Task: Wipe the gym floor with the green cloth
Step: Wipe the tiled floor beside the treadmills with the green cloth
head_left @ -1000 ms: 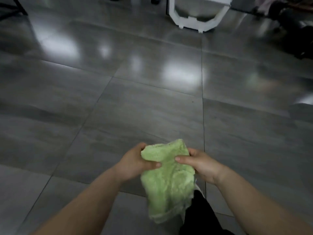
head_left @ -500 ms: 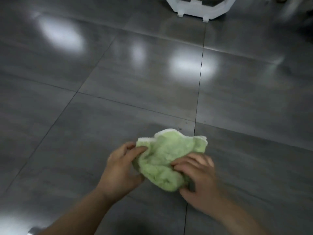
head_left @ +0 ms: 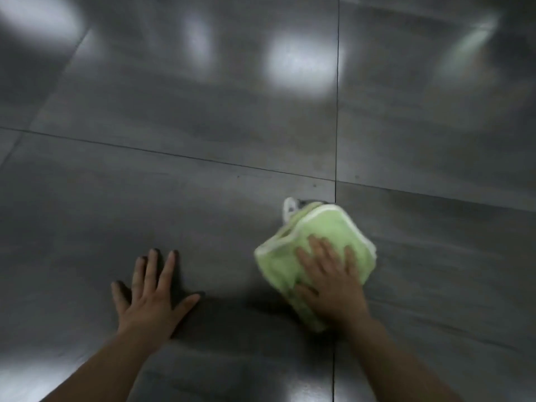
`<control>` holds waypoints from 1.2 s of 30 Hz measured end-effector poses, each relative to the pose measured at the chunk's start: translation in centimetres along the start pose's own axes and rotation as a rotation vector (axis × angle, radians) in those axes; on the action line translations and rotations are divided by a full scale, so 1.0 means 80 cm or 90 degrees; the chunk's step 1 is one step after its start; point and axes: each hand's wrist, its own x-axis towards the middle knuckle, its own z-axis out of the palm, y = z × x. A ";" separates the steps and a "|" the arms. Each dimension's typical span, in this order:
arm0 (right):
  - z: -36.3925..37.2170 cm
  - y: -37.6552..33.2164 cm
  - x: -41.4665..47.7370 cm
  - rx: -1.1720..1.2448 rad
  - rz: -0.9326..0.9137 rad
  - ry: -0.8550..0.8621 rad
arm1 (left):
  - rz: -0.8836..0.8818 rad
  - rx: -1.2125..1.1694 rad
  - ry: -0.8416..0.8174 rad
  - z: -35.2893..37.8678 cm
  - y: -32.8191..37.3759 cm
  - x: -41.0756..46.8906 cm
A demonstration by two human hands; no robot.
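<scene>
The green cloth (head_left: 324, 227), folded and edged in white with a small white loop at its far corner, lies flat on the grey tiled gym floor (head_left: 203, 140). My right hand (head_left: 330, 281) presses down on its near half, palm flat and fingers spread, covering part of it. My left hand (head_left: 152, 294) rests flat on the bare floor to the left of the cloth, fingers apart and holding nothing. The cloth sits on a tile seam that runs away from me.
Large glossy grey tiles with dark seams fill the view. Bright light reflections (head_left: 301, 65) lie on the floor farther ahead. My shadow darkens the tile between my hands.
Both hands held the cloth in the air before. Now the cloth is down on the floor under my right hand, and my left hand has let go and landed on the floor at left.
</scene>
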 end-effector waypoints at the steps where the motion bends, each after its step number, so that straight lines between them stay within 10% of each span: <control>1: -0.004 0.033 0.001 -0.002 0.107 0.021 | 0.000 -0.002 -0.004 0.002 -0.001 0.003; 7: -0.034 0.046 0.100 0.187 0.665 -0.012 | 0.006 -0.079 0.013 0.001 -0.004 0.003; 13: -0.031 -0.146 0.150 0.190 0.137 -0.087 | 0.006 -0.061 -0.029 -0.004 -0.006 0.004; 16: -0.021 -0.097 0.125 0.185 -0.028 -0.040 | 0.015 -0.069 -0.032 -0.007 -0.005 0.002; 21: -0.030 0.063 0.072 0.174 0.349 0.064 | 0.012 -0.067 -0.022 -0.006 -0.004 -0.001; 24: -0.032 0.012 0.111 0.180 0.594 -0.006 | 0.013 -0.079 -0.029 -0.007 -0.004 0.001; 31: -0.017 -0.118 0.101 0.154 -0.081 0.003 | 0.002 -0.073 -0.029 -0.004 0.001 0.001; 33: -0.012 -0.036 0.074 0.084 -0.088 0.009 | 0.000 -0.080 -0.022 -0.004 0.000 0.001; 36: -0.030 0.070 0.015 0.154 0.227 0.012 | 0.008 -0.087 -0.008 0.001 0.000 0.002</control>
